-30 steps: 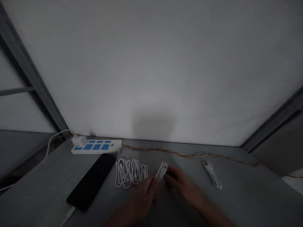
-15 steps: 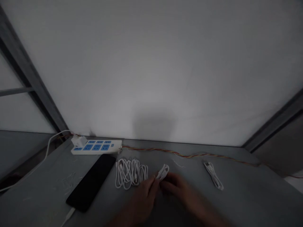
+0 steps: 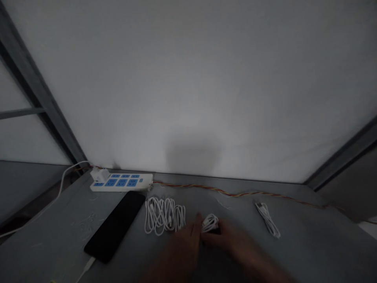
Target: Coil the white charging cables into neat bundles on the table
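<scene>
Between my two hands is a small coiled white USB cable [image 3: 209, 223], its loops standing out above my fingers. My right hand [image 3: 228, 237] is closed on its right side, thumb and fingers bent around the coil. My left hand [image 3: 187, 240] presses against the lower left end of the coil with its fingers together; its grip is partly hidden and a little blurred. Just left of my left hand lies a group of coiled white cables [image 3: 161, 216] on the grey table. Another bundled white cable [image 3: 267, 220] with a metal plug lies apart on the right.
A black phone [image 3: 114, 228] with a white cable plugged into its near end lies on the left. Behind it is a white power strip [image 3: 144, 184] with blue sockets and a white charger [image 3: 100, 174]. Twisted red-yellow wires [image 3: 226, 193] run along the back, before a white wall.
The held cable coil has shifted slightly right and down, and its loops look more spread. My left fingers have straightened and moved to the coil's left side.
</scene>
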Demonstrator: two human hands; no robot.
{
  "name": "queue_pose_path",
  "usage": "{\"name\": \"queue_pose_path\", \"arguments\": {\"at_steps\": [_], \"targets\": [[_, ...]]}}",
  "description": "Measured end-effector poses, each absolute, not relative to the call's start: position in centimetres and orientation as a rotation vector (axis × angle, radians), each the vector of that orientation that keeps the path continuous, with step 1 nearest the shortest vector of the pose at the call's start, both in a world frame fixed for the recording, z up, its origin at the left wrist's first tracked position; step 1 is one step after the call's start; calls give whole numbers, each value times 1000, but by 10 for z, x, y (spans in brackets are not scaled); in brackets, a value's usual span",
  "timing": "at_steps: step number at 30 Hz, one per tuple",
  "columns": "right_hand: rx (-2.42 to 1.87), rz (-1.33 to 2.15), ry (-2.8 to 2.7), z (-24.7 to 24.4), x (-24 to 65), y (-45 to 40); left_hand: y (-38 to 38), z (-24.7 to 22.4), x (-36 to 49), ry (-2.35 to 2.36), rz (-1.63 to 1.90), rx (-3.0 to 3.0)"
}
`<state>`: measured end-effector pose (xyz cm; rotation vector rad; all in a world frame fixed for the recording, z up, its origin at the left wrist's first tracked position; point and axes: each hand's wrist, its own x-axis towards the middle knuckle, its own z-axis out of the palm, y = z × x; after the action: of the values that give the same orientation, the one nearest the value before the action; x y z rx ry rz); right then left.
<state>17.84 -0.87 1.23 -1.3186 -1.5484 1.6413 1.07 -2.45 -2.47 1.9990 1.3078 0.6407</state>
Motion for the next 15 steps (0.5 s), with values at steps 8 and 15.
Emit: {"name": "queue_pose_path", "arguments": {"at_steps": [8,15], "targets": [[-1310,1624,-1577,21,180,-6,-27,-12,9,1281,653,1984],[-1312,1594,-1616,13,187,-1,-32,0,5,1239,643,2056]]}}
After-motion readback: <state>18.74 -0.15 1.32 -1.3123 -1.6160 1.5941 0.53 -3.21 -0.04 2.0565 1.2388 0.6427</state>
